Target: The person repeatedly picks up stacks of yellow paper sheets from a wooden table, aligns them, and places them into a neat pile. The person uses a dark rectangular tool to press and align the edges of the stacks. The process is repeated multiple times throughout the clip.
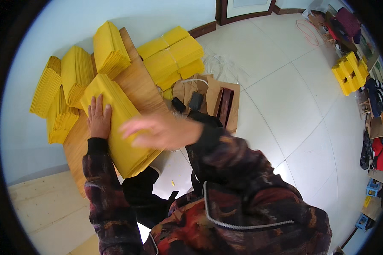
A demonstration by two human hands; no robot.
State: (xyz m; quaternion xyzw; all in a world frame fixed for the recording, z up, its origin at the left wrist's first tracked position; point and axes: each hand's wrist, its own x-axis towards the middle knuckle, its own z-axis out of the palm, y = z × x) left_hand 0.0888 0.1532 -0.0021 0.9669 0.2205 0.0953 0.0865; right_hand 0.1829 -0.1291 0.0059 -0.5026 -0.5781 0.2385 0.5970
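Observation:
A thick stack of folded yellow paper sheets [125, 148] lies slantwise along the front edge of the wooden table. My left hand [99, 119] rests flat on its left side, fingers stretched out and thumb apart. Over the stack's right edge hovers my right hand [161, 131], blurred by motion; its fingers look extended and apart, with nothing seen in them. Whether it touches the paper is unclear. Behind and left of this stack stand more yellow paper bundles, among them one at the far edge [110, 49], one beside it [77, 74] and one at the left [47, 87].
Bare wood of the tabletop [138, 80] shows between the bundles. Tied yellow bundles [172, 57] are piled right of the table, near an open cardboard box [230, 100] and clear plastic straps [223, 68]. Across the tiled floor are a yellow stack [350, 74] and blue stools [372, 187].

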